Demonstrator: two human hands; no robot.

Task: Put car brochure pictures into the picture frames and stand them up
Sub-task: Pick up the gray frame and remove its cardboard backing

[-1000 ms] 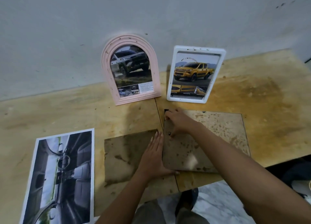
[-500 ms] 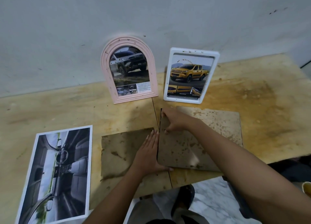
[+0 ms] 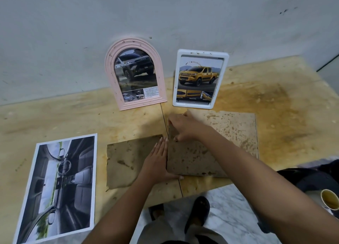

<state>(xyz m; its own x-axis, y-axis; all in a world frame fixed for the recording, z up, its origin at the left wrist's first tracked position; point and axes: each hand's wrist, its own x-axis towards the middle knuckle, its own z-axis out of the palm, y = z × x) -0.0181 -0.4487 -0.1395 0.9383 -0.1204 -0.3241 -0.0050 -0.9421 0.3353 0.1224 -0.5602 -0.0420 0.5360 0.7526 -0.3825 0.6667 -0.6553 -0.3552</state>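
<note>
Since hardly anything is being shifted compared with 1 second ago, progress is being made slowly here tbh. Far left, the interior brochure picture is being left flat on the table, not framed yet. Next to it a loose brown backing board is being pinned down by the left hand, with fingers straight and flat, nothing gripped, and fingertips right at the board's right-hand seam. Behind, the pink arched frame is being propped against the wall, already filled. The right hand is being kept at the top-left corner of what looks like a face-down frame back, fingers curled onto that edge, pinching or prying, hard to tell which. A dark gap along that left edge is being shown a bit more clearly than before, so the back is probably being lifted open. Behind that hand, the white frame is being stood up too, filled as well. So 2 frames are looking done, and only this last 1 is being worked on.
</note>
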